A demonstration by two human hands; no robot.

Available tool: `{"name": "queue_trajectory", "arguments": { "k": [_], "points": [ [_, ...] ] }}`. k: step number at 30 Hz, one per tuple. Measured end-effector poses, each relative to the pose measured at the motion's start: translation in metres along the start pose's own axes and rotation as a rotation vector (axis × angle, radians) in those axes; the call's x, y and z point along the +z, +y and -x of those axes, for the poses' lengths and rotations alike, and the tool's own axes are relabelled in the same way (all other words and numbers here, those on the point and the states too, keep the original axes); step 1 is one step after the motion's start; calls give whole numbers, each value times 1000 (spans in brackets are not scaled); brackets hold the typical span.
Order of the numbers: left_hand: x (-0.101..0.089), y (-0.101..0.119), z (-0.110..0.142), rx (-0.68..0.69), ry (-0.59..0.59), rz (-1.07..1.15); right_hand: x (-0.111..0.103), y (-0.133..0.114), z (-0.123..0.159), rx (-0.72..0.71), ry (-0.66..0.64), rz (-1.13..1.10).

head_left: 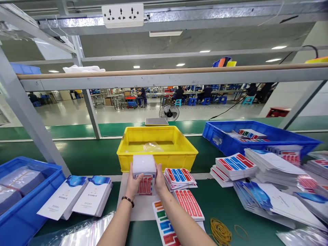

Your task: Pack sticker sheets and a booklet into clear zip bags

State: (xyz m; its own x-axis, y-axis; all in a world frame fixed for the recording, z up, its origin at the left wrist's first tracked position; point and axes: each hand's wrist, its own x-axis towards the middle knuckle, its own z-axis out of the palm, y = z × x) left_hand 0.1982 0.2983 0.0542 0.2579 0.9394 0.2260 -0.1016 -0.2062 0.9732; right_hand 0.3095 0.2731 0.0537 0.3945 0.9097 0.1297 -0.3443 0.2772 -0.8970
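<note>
Workbench; plastic in yellow bin; packet held.

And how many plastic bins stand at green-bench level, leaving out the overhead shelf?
3: a yellow bin at the centre, a left blue bin cut off by the frame, and a right blue bin. More could be hidden outside the view.

Bright overhead light from white rectangular ceiling lamps. Soft shadows. Glare on clear flat plastic bags at left of glossy green work surface's near edge. Wide-angle stretch at frame edges; grey metal upright slants. Far background soft.
</note>
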Motion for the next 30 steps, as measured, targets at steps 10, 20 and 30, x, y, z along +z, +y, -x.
{"name": "queue_trajectory", "arguments": {
  "k": [10,20,30],
  "points": [
    [5,3,-28,24,117,-98,13,-9,-18,-36,11,36],
    [5,14,41,531,301,-619,-9,-50,40,-246,285,540],
    [18,-20,60,520,47,-960,-143,-133,159,-71,230,1195]
  ]
}}
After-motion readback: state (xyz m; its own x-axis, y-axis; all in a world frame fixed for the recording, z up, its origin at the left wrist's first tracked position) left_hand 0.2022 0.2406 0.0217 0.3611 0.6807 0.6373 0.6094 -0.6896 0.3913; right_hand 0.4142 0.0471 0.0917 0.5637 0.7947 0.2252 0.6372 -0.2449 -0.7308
